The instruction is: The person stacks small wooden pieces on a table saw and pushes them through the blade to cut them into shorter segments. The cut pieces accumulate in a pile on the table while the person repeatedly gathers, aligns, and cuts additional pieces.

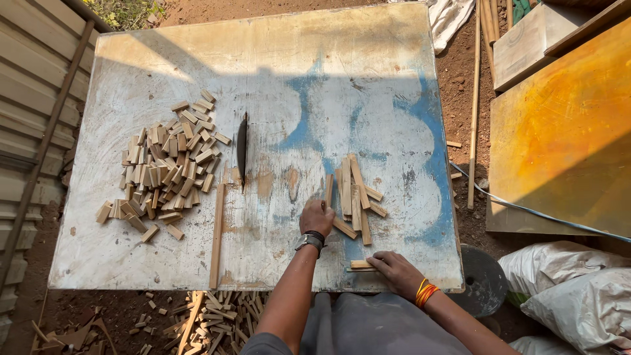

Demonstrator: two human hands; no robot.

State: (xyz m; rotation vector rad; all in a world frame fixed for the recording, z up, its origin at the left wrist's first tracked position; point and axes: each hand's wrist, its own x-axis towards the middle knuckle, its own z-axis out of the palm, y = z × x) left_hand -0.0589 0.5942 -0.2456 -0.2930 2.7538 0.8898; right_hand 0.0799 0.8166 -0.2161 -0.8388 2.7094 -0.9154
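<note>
Our left hand (317, 217) has its fingers curled down onto the near end of a wooden strip (329, 189) at the edge of a loose pile of strips (355, 197); whether they grip it or only press, we cannot tell. Our right hand (396, 271) lies flat at the table's near edge, fingers resting on a short strip (360, 265). Left of the left hand, the saw blade (242, 146) stands up through the table (289, 59), a long guide strip (217, 231) just beside it. Farther left, a heap of cut blocks (164, 167). Offcuts (210, 315) litter the ground below.
</note>
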